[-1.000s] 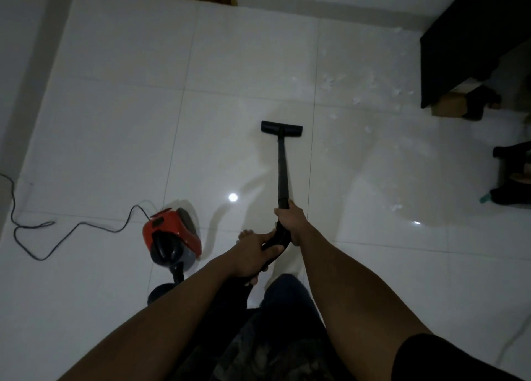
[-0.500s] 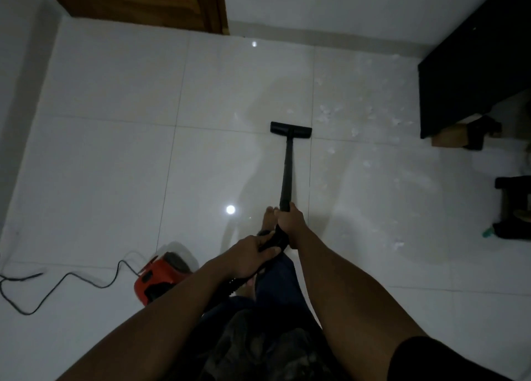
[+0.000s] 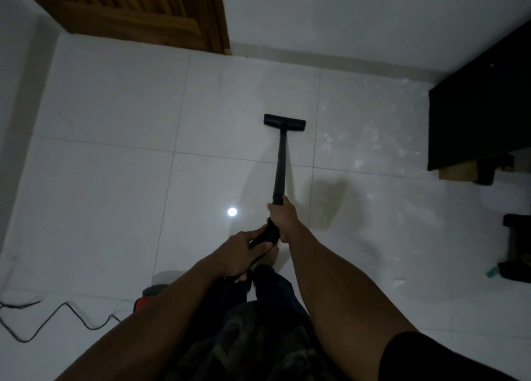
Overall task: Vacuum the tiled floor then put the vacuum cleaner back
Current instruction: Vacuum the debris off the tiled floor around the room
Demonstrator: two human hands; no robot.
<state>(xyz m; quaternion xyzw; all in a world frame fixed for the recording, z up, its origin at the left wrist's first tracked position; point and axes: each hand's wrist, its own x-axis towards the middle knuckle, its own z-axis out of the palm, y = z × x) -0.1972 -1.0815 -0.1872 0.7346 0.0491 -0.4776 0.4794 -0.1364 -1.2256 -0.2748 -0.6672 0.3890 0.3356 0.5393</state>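
A black vacuum wand [image 3: 280, 168] runs forward from my hands to its flat black floor head [image 3: 284, 122], which rests on the white tiled floor [image 3: 115, 179]. My right hand [image 3: 283, 218] grips the wand higher up, my left hand [image 3: 240, 254] holds the curved black handle just behind it. The red vacuum body [image 3: 145, 301] sits on the floor at lower left, mostly hidden by my left forearm. Its black power cord [image 3: 57, 314] trails left. White scraps of litter [image 3: 359, 150] lie scattered to the right of the floor head.
A wooden door [image 3: 129, 9] stands at the far wall, top left. A black cabinet [image 3: 482, 107] fills the right side, with a cardboard box [image 3: 457, 172] under it. Dark objects [image 3: 517, 251] sit at the right edge. My legs and a bare foot are below the hands.
The floor head has slid forward across the tile joint toward the far wall. My view has moved forward and up, so the red vacuum body has slipped behind my left arm.
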